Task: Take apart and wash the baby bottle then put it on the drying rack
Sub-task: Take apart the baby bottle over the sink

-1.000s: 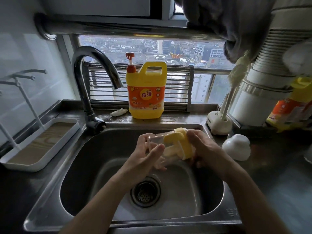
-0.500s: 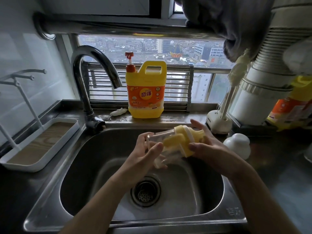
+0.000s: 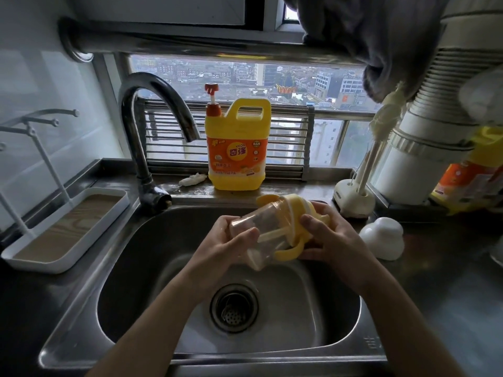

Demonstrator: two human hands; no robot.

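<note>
Over the steel sink (image 3: 130, 268) I hold a clear baby bottle (image 3: 261, 227) lying on its side, its base toward the left. My left hand (image 3: 226, 246) grips the clear body. My right hand (image 3: 326, 238) wraps around the yellow collar with handles (image 3: 296, 213) at the bottle's right end. A straw shows inside the bottle. The white bottle cap (image 3: 382, 242) lies on the counter to the right of the sink. The white drying rack (image 3: 68, 227) with thin pegs stands at the left.
The tap (image 3: 147, 126) arches over the sink's back left. A yellow dish soap jug (image 3: 236, 148) stands on the sill behind. A bottle brush in a white stand (image 3: 356, 197) sits at the back right, beside a white duct and another orange bottle (image 3: 471, 175).
My right hand has shifted its hold round the yellow collar, and the collar's handles have turned to a new angle. The left hand keeps its hold on the bottle body.
</note>
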